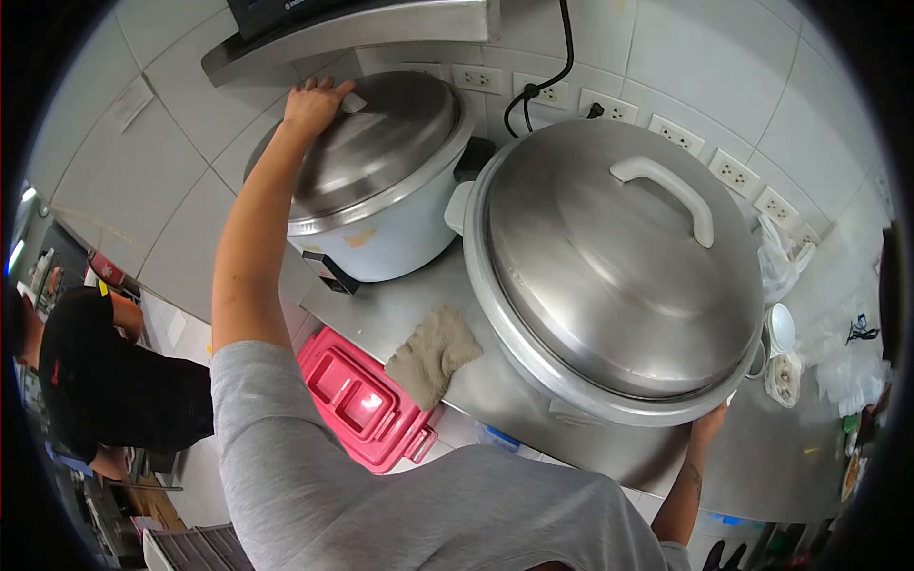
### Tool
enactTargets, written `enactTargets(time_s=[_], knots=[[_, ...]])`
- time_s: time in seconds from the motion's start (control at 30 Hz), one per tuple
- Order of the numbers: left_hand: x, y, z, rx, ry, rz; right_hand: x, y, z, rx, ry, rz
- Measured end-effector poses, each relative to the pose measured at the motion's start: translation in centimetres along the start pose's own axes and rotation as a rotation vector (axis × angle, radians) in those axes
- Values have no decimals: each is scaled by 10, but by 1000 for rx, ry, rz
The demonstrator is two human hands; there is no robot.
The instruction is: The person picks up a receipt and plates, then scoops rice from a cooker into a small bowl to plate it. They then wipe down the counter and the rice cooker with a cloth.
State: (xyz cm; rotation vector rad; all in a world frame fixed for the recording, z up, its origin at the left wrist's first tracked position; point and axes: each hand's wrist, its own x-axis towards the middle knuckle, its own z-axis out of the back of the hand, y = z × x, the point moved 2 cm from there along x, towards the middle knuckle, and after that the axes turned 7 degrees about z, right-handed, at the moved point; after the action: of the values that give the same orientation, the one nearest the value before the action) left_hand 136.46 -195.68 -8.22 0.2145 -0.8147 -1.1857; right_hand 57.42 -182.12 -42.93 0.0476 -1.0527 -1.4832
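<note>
My left hand (319,105) is closed around the pale handle (353,102) of a domed metal lid (381,143). That lid sits on a white rice cooker (381,243) with brown stains, on the left of the steel counter. To the right stands a larger rice cooker (543,371), its metal lid (609,276) on and its curved white lid handle (671,195) on top. Under this cooker's near right rim is my right hand (706,425); its fingers are mostly hidden, so its grip does not show.
A brown cloth (434,357) lies on the counter's (609,452) front edge, above a pink lidded box (357,395). Several wall sockets (681,135) and a black cable (568,48) are behind. Plastic bags (783,262) and cups (781,328) stand right. A person in black (95,362) is at left.
</note>
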Motion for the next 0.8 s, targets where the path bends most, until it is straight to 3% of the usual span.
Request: enactTargets(time_s=[0.23,0.3,0.4,0.47,0.5,0.53,0.57,0.6,0.63,0.67,0.73,0.8], knots=[[12,-4,-32,-6,-58,-7,-12,-52,-7,135,-5,-167],[8,-5,-20,-22,-4,-5,-15,-71,-12,347,-63,-320],[-18,-17,1,-114,-343,-65,-20,-64,-12,506,-151,-365],[-73,-45,50,-417,-383,-132,-19,-49,-16,550,-205,-327],[-105,-64,50,-493,-502,-185,-17,-45,-17,537,-204,-317],[-150,-86,44,-676,-489,-307,-18,-44,-18,516,-211,-311],[-200,-107,39,-836,-286,-466,-17,-38,-17,483,-205,-307],[-248,-136,19,-936,-205,-563,-18,-37,-16,447,-207,-304],[-294,-163,18,-840,-72,-557,-17,-35,-13,417,-198,-298],[-325,-181,11,-908,255,-525,-18,-33,-11,382,-191,-288],[-363,-216,-17,-941,181,-369,-27,-36,-10,314,-170,-279],[-349,-236,-41,-1004,186,-325,-31,-36,-8,270,-164,-271]])
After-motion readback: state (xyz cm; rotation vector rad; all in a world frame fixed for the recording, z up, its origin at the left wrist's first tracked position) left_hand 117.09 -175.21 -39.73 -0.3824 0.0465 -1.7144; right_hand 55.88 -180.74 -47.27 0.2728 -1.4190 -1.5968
